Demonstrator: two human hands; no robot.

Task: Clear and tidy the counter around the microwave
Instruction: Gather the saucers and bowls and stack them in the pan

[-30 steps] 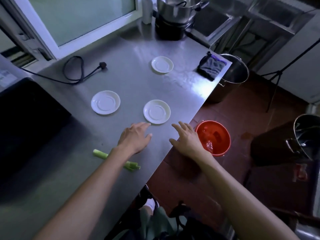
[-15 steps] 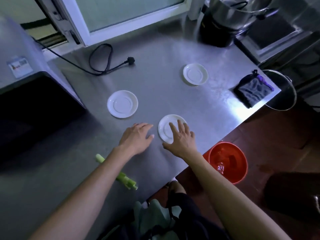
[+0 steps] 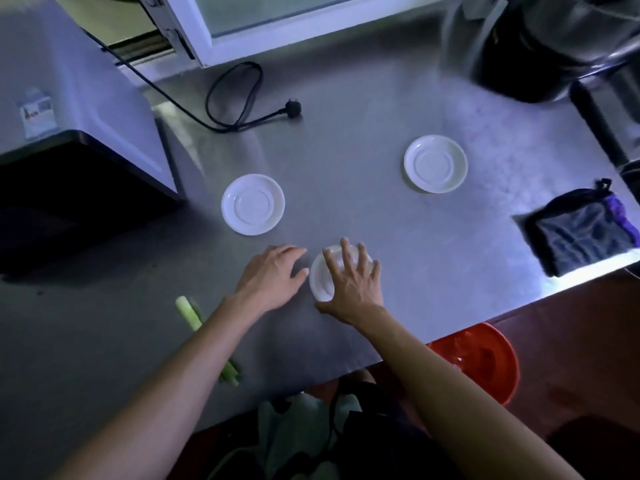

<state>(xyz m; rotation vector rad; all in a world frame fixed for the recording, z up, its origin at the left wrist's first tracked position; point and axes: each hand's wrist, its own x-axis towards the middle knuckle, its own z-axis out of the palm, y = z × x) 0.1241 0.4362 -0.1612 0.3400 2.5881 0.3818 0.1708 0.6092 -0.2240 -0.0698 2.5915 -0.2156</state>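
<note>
Three white saucers lie on the steel counter [image 3: 363,109]. My right hand [image 3: 351,277] rests flat with spread fingers on the nearest saucer [image 3: 320,275], covering most of it. My left hand [image 3: 272,277] lies flat on the counter just left of that saucer, fingers relaxed, holding nothing. A second saucer [image 3: 252,204] sits further back to the left, and a third saucer [image 3: 435,163] at the back right. The microwave [image 3: 69,109] stands at the left. A green celery stalk [image 3: 194,318] lies partly under my left forearm.
A black power cord with plug [image 3: 242,102] lies loose beside the microwave. A dark folded cloth [image 3: 578,232] sits at the counter's right edge. Large metal pots [image 3: 540,39] stand at the back right. A red bucket [image 3: 485,358] is on the floor below the counter edge.
My right hand moved from the counter's edge onto the nearest saucer and now covers it. My left hand has stayed beside it. The view shifted right and closer.
</note>
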